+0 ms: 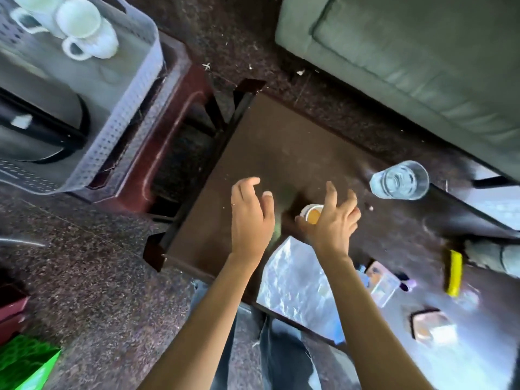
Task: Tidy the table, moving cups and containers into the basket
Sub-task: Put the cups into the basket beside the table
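A small white cup (311, 213) with orange-brown contents stands on the dark brown table (281, 153). My right hand (332, 223) hovers over it with fingers spread, thumb against its left side, not closed around it. My left hand (250, 218) is just left of the cup, open and holding nothing. A clear glass tumbler (399, 180) stands further right on the table. The grey perforated basket (140, 88) is at the upper left. It holds two white mugs (84, 29) and a steel-and-black container (42, 122).
The basket rests on a maroon plastic stool (168, 108) beside the table's left end. A grey-green sofa (408, 66) runs along the far side. On the table's right part lie a yellow object (454, 273) and a small clear box (382, 282). A green item (25, 364) lies on the floor.
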{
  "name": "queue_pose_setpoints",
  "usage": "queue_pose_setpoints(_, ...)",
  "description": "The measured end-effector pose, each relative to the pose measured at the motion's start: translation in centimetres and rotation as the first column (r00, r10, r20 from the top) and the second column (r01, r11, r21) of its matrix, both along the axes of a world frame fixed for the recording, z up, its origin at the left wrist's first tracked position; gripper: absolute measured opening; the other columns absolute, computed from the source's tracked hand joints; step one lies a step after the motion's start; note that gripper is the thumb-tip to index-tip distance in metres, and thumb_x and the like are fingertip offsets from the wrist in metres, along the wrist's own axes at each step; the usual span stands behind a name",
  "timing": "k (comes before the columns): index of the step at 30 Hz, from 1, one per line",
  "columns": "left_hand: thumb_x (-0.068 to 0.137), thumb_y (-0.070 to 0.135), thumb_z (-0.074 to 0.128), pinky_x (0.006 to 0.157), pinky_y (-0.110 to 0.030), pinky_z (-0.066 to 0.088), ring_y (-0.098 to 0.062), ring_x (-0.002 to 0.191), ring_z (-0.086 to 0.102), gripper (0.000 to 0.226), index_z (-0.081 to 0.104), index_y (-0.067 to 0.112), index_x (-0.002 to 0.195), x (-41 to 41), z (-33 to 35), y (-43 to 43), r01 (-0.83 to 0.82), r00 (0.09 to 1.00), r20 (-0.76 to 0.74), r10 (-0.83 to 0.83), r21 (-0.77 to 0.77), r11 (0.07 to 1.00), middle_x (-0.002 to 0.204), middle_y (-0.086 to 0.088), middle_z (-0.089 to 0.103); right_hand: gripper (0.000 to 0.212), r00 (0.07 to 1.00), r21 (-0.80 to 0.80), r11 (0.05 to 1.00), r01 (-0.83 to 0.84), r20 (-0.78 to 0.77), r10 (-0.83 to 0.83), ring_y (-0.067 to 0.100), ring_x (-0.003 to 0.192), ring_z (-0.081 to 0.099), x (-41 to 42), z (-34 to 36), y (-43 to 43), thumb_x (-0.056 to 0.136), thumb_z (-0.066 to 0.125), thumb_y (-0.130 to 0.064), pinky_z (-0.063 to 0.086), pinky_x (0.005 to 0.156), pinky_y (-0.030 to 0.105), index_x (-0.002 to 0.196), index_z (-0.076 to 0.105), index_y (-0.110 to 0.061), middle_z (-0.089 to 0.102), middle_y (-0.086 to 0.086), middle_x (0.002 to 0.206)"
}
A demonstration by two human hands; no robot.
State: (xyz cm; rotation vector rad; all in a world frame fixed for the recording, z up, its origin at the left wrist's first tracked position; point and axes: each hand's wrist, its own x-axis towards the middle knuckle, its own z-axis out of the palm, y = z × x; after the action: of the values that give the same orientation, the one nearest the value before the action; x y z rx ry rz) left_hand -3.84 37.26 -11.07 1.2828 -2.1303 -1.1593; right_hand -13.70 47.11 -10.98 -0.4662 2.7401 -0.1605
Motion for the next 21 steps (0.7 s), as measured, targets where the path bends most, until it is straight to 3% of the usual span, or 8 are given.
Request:
queue_pose_setpoints(3,0.094,0.018,0.051,0.083,-0.036,0.053,-0.021,0.103,0.056,0.028,0.051,0.007,0.119,0.0,-0.3,2.1,0.027,0.999,0.032,-0.028,0.018,0.999,0.119,-0.009,0.051,0.099,0.997,-0.032,0.999,-0.006,0.083,0.009,0.040,0.120,0.037,-0.1,-1.2,2.1,0.070,0.081,-0.046,0.039,0.098,0.051,0.148,0.023,-0.028,0.024,0.018,0.147)
queue_pose_setpoints(7,0.094,0.020,0.051,0.083,-0.038,0.053,-0.023,0.105,0.056,0.029,0.050,0.008,0.119,0.3,-0.9,3.2,0.036,0.997,0.063,-0.038,0.037,0.999,0.120,-0.008,0.050,0.077,0.980,-0.115,0.993,0.027,0.198,-0.004,0.041,0.113,0.047,-0.1,-2.1,3.1,0.078,0.079,-0.029,0.045,0.089,0.047,0.140,0.035,-0.021,0.043,0.017,0.126)
queue_pose_setpoints(10,0.094,0.019,0.052,0.083,-0.027,0.050,-0.021,0.105,0.055,0.028,0.051,0.008,0.120,0.7,-1.3,3.1,0.014,0.997,0.075,-0.019,0.056,0.998,0.122,-0.008,0.049,0.069,0.983,-0.126,0.990,0.055,0.179,-0.032,0.040,0.105,0.051,0.0,-2.2,3.1,0.075,0.081,-0.025,0.047,0.084,0.043,0.130,0.041,-0.018,0.049,0.016,0.116)
queue_pose_setpoints(13,0.095,0.019,0.051,0.083,-0.026,0.050,-0.019,0.106,0.055,0.028,0.050,0.008,0.121,1.3,-1.3,2.1,-0.024,0.998,0.065,0.019,0.074,0.997,0.124,-0.007,0.047,0.068,0.986,-0.120,0.991,0.051,0.166,-0.030,0.039,0.101,0.056,0.0,-1.4,2.3,0.072,0.082,-0.024,0.049,0.083,0.041,0.128,0.044,-0.019,0.052,0.015,0.112)
queue_pose_setpoints(17,0.095,0.018,0.050,0.092,-0.032,0.049,-0.017,0.111,0.053,0.028,0.048,0.010,0.122,2.1,0.0,-1.1,-0.120,0.993,0.010,0.119,0.088,0.989,0.123,-0.004,0.044,0.065,0.993,-0.188,0.980,-0.063,0.088,0.080,0.039,0.097,0.059,-0.3,2.1,-1.4,0.071,0.079,-0.019,0.049,0.080,0.040,0.128,0.046,-0.021,0.057,0.014,0.110)
queue_pose_setpoints(21,0.096,0.017,0.050,0.092,-0.024,0.047,-0.016,0.111,0.052,0.029,0.048,0.007,0.123,2.9,2.8,-6.6,-0.235,0.966,-0.095,0.241,0.073,0.969,0.121,-0.003,0.043,0.066,0.978,-0.298,0.932,-0.208,-0.032,0.208,0.040,0.097,0.059,0.0,7.2,-9.5,0.074,0.076,-0.022,0.047,0.077,0.039,0.130,0.043,-0.018,0.057,0.014,0.114)
